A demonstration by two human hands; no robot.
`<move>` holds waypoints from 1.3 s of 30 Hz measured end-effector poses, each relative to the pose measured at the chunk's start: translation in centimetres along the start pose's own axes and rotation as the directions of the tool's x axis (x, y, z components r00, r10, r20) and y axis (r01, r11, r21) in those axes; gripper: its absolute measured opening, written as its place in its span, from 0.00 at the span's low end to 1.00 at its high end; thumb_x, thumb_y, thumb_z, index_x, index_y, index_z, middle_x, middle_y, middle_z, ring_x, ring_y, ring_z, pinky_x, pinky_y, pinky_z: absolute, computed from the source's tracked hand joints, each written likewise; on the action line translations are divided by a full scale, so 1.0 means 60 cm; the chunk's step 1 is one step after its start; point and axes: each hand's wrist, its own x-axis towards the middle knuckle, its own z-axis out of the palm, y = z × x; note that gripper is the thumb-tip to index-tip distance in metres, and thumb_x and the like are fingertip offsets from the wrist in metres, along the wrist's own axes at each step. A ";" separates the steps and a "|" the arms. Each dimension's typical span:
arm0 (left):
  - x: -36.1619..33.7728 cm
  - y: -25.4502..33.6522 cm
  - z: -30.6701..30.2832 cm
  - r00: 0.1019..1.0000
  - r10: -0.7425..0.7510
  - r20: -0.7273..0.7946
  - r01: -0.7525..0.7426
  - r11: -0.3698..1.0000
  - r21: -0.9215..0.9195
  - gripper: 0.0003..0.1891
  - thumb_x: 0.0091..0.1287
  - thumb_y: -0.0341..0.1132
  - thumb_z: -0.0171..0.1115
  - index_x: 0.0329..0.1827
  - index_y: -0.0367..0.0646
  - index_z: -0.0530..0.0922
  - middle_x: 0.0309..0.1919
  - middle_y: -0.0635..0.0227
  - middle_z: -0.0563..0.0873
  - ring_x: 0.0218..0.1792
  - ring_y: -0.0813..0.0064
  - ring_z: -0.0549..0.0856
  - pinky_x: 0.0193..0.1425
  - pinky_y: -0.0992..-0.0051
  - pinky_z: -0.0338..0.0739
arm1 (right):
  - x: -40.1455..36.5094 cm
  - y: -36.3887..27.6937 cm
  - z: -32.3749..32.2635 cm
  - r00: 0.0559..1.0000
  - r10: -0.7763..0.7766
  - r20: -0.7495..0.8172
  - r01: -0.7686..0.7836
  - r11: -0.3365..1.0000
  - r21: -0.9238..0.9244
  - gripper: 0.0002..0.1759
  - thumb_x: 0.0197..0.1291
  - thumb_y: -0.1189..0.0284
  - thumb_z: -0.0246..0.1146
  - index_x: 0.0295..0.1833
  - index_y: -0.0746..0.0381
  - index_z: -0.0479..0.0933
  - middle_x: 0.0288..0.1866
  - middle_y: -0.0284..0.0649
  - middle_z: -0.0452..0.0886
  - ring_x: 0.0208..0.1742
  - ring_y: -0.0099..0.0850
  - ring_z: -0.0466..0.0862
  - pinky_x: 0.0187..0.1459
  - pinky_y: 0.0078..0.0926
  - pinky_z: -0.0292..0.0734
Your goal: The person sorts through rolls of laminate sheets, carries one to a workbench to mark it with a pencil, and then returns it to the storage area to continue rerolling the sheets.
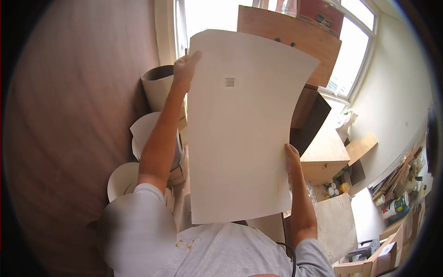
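A large, slightly curved white sheet [240, 152] is held up before me, with a small printed square code [230, 82] on its upper left part. My left hand [185, 71] grips its left edge near the top corner, thumb on the near face and fingers mostly hidden behind. A thin, short item that I cannot make out pokes up by that hand. Lower down on the opposite edge, my right hand [293, 159] is closed on the sheet, its fingers partly out of sight behind it.
Several rolled pale sheets [151, 94] stand to the left beside a brown wooden surface [83, 115]. Behind the sheet are a wooden box [318, 51] and windows [355, 60]. Rightward sit a light wooden box [323, 154], small cans [332, 188] and a paint tin [397, 205].
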 end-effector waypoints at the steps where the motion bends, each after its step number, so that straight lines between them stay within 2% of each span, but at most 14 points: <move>1: -0.001 0.001 0.002 1.000 0.018 0.011 -0.018 1.000 -0.001 0.15 0.69 0.45 0.75 0.29 0.46 0.84 0.20 0.83 0.78 0.19 0.91 0.71 0.23 0.82 0.66 | -0.002 -0.003 0.004 1.000 -0.005 -0.013 0.005 1.000 -0.001 0.21 0.79 0.61 0.59 0.59 0.70 0.80 0.50 0.38 0.87 0.47 0.27 0.86 0.50 0.27 0.82; 4: 0.016 -0.014 0.008 1.000 0.022 0.018 -0.020 0.995 -0.102 0.14 0.67 0.45 0.77 0.29 0.48 0.84 0.21 0.84 0.78 0.19 0.91 0.71 0.23 0.82 0.66 | -0.006 -0.013 0.008 1.000 -0.025 -0.016 0.024 0.999 -0.046 0.20 0.79 0.60 0.59 0.55 0.68 0.82 0.42 0.32 0.85 0.39 0.21 0.83 0.43 0.22 0.79; 11: 0.013 -0.008 0.008 1.000 0.023 -0.009 -0.023 1.000 -0.007 0.18 0.66 0.49 0.78 0.26 0.51 0.80 0.19 0.87 0.71 0.18 0.91 0.64 0.22 0.80 0.59 | -0.018 -0.025 0.032 0.997 -0.039 -0.060 0.035 0.997 -0.065 0.19 0.78 0.60 0.61 0.56 0.67 0.82 0.41 0.30 0.85 0.38 0.19 0.82 0.41 0.21 0.78; 17: 0.042 -0.038 0.009 1.000 0.022 0.003 -0.022 1.000 -0.019 0.18 0.63 0.50 0.80 0.26 0.52 0.80 0.19 0.87 0.71 0.18 0.90 0.63 0.22 0.80 0.57 | -0.025 -0.023 0.014 0.989 -0.067 -0.135 0.032 0.969 -0.246 0.22 0.79 0.58 0.59 0.55 0.68 0.82 0.42 0.31 0.86 0.39 0.18 0.82 0.42 0.21 0.78; 19: 0.019 -0.007 0.031 0.999 -0.020 0.025 0.020 0.999 0.028 0.19 0.63 0.50 0.81 0.28 0.51 0.80 0.19 0.86 0.73 0.17 0.90 0.67 0.22 0.81 0.62 | -0.038 -0.034 0.026 0.984 -0.068 -0.162 0.027 0.969 -0.244 0.23 0.79 0.57 0.58 0.55 0.68 0.82 0.41 0.31 0.85 0.38 0.18 0.82 0.41 0.21 0.78; 21: 0.036 -0.019 0.058 0.994 -0.025 0.108 0.034 0.996 -0.081 0.19 0.61 0.51 0.82 0.30 0.50 0.80 0.20 0.84 0.75 0.18 0.90 0.70 0.23 0.82 0.67 | -0.057 -0.044 0.029 0.979 -0.031 -0.202 -0.013 0.976 -0.216 0.23 0.79 0.56 0.58 0.55 0.68 0.82 0.41 0.32 0.85 0.38 0.19 0.82 0.40 0.22 0.78; 23: 0.049 -0.042 0.083 0.975 -0.063 0.214 0.090 0.989 -0.119 0.20 0.60 0.52 0.82 0.30 0.49 0.81 0.20 0.83 0.75 0.18 0.89 0.70 0.23 0.81 0.69 | -0.082 -0.039 0.016 0.988 -0.036 -0.150 0.026 0.998 -0.064 0.23 0.79 0.57 0.58 0.57 0.69 0.81 0.42 0.32 0.86 0.38 0.20 0.82 0.40 0.22 0.79; 25: 0.062 -0.057 0.124 0.968 -0.060 0.243 0.073 0.996 -0.045 0.21 0.59 0.54 0.82 0.30 0.49 0.81 0.21 0.83 0.76 0.19 0.88 0.71 0.24 0.80 0.70 | -0.101 -0.029 -0.010 0.982 -0.059 -0.180 0.037 0.992 -0.122 0.22 0.79 0.58 0.59 0.58 0.69 0.81 0.43 0.33 0.86 0.38 0.20 0.83 0.40 0.22 0.79; 27: 0.076 -0.094 0.172 0.967 -0.022 0.255 0.014 0.999 0.033 0.22 0.60 0.55 0.81 0.29 0.49 0.80 0.21 0.82 0.75 0.21 0.87 0.71 0.26 0.76 0.68 | -0.121 -0.016 -0.026 0.918 -0.127 -0.375 0.088 0.989 -0.120 0.22 0.79 0.58 0.59 0.56 0.69 0.81 0.42 0.32 0.86 0.37 0.19 0.82 0.39 0.22 0.79; 28: 0.064 -0.083 0.204 0.968 -0.059 0.244 0.058 0.998 0.010 0.22 0.60 0.55 0.81 0.30 0.47 0.81 0.21 0.81 0.76 0.21 0.86 0.73 0.26 0.76 0.69 | -0.135 -0.007 -0.050 0.933 -0.116 -0.339 0.109 0.993 -0.039 0.22 0.79 0.58 0.60 0.58 0.68 0.82 0.48 0.36 0.87 0.45 0.22 0.84 0.48 0.24 0.81; 32: 0.064 -0.175 0.319 0.916 -0.155 0.369 0.144 0.988 0.059 0.22 0.61 0.52 0.80 0.37 0.40 0.86 0.27 0.74 0.83 0.24 0.82 0.79 0.29 0.76 0.74 | -0.238 -0.031 -0.109 0.883 -0.080 -0.463 0.024 0.992 -0.125 0.23 0.78 0.58 0.61 0.60 0.67 0.81 0.49 0.35 0.87 0.47 0.23 0.85 0.49 0.24 0.81; 36: -0.035 -0.210 0.423 0.797 -0.249 0.551 0.311 0.950 -0.021 0.25 0.63 0.50 0.79 0.48 0.35 0.87 0.39 0.62 0.89 0.35 0.71 0.86 0.40 0.70 0.82 | -0.361 -0.055 -0.135 0.819 -0.145 -0.556 0.066 0.985 -0.159 0.23 0.78 0.56 0.61 0.59 0.67 0.80 0.47 0.35 0.87 0.44 0.23 0.85 0.47 0.24 0.82; 38: -0.064 -0.245 0.486 0.855 -0.193 0.481 0.157 0.981 0.114 0.29 0.64 0.50 0.77 0.58 0.33 0.85 0.52 0.57 0.87 0.53 0.65 0.85 0.58 0.63 0.80 | -0.421 -0.090 -0.136 0.802 -0.143 -0.579 0.084 0.988 -0.127 0.25 0.77 0.55 0.62 0.61 0.67 0.79 0.49 0.37 0.87 0.46 0.25 0.87 0.49 0.26 0.83; 39: -0.081 -0.279 0.514 0.837 0.212 0.504 -0.223 0.974 -0.038 0.34 0.66 0.49 0.74 0.69 0.33 0.79 0.63 0.57 0.82 0.65 0.65 0.76 0.73 0.61 0.70 | -0.448 -0.110 -0.131 0.782 -0.143 -0.607 0.070 0.987 -0.141 0.26 0.76 0.54 0.62 0.60 0.68 0.79 0.49 0.39 0.88 0.45 0.25 0.87 0.49 0.27 0.84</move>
